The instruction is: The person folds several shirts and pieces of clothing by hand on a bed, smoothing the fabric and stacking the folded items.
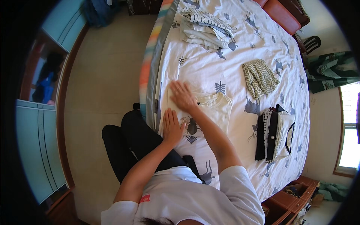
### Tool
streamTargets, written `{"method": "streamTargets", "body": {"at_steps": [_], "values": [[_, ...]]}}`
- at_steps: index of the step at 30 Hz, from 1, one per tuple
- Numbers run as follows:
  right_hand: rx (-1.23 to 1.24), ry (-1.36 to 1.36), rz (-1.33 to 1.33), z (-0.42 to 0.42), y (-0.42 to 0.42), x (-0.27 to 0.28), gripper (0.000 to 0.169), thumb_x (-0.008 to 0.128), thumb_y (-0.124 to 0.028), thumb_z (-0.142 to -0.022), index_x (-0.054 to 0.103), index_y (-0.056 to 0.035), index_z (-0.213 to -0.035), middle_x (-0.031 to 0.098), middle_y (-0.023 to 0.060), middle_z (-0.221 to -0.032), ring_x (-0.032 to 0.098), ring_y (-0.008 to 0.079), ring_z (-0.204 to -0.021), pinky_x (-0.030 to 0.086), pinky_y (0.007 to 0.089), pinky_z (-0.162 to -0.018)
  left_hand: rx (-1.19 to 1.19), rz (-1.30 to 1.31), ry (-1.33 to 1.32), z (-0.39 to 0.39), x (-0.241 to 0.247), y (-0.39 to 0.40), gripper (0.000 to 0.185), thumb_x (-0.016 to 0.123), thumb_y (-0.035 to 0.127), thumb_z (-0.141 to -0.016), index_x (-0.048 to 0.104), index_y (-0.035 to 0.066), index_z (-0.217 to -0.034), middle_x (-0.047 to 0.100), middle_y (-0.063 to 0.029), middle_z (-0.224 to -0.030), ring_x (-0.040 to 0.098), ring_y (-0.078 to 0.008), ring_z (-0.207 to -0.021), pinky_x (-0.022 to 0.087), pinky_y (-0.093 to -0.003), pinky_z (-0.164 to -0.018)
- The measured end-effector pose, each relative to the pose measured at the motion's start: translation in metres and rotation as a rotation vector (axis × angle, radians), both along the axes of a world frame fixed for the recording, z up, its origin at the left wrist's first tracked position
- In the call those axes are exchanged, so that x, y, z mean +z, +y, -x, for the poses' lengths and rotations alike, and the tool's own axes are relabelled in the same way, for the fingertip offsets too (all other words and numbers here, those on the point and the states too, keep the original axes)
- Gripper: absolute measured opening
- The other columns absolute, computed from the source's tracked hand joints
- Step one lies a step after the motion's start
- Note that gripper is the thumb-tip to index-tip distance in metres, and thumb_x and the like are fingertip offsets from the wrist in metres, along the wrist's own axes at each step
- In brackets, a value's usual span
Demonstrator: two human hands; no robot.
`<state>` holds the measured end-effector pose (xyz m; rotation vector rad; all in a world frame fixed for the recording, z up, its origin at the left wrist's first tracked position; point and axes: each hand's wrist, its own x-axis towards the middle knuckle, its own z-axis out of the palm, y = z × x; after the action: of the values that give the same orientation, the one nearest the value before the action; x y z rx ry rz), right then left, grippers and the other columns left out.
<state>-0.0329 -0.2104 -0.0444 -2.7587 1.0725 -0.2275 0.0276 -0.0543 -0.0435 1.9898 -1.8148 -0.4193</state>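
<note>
A cream T-shirt (222, 105) with a dark printed motif lies folded in on the bed in front of me, its neckline towards the right. My left hand (173, 128) rests flat on the shirt's near left part, fingers extended. Just beyond it, my right hand (183, 95) is spread palm down on the shirt's far left part and looks slightly blurred. Neither hand grips the cloth. My right forearm crosses over the shirt and hides part of the print.
On the bed's patterned sheet (202, 70) lie a pile of light and striped clothes (208, 31), a folded green-and-white patterned cloth (260, 78) and a row of folded garments (275, 135). A cabinet (39, 146) stands left, across the tiled floor (95, 92); a wooden drawer unit (298, 197) is at lower right.
</note>
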Motion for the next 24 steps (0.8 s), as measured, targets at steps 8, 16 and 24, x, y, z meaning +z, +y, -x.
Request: {"method": "streamTargets", "body": {"at_steps": [8,16,24], "values": [[-0.243,-0.050,0.023,0.048,0.024,0.015,0.058,0.043,-0.036,-0.089,0.031,-0.0018,-0.134,0.027,0.0164,-0.141,0.023,0.0285,-0.132,0.015,0.0409,-0.109,-0.009,0.052,0.121,-0.008,0.006,0.005,0.071,0.057,0.030,-0.081,0.025,-0.010,-0.131,0.020,-0.0294,-0.138,0.019,-0.0424,-0.129,0.016,-0.0447,-0.107],[-0.931,-0.477,0.240,0.170,0.045,0.052,0.053,0.052,-0.023,-0.088,0.035,0.0063,-0.128,0.036,0.0265,-0.131,0.034,0.0394,-0.122,0.030,0.0425,-0.101,0.206,0.106,0.627,-0.045,-0.042,0.003,0.048,0.064,0.009,-0.075,0.043,-0.005,-0.116,0.056,-0.0161,-0.103,0.057,-0.0211,-0.093,0.045,-0.0312,-0.079],[-0.646,-0.075,0.079,0.130,0.014,0.012,0.054,0.046,-0.034,-0.089,0.035,-0.0025,-0.132,0.034,0.0188,-0.136,0.028,0.0316,-0.128,0.022,0.0398,-0.106,0.308,-0.237,1.047,-0.050,-0.036,-0.002,0.033,0.069,0.010,-0.072,0.054,0.000,-0.100,0.060,-0.0076,-0.090,0.057,-0.0142,-0.079,0.046,-0.0280,-0.071]]}}
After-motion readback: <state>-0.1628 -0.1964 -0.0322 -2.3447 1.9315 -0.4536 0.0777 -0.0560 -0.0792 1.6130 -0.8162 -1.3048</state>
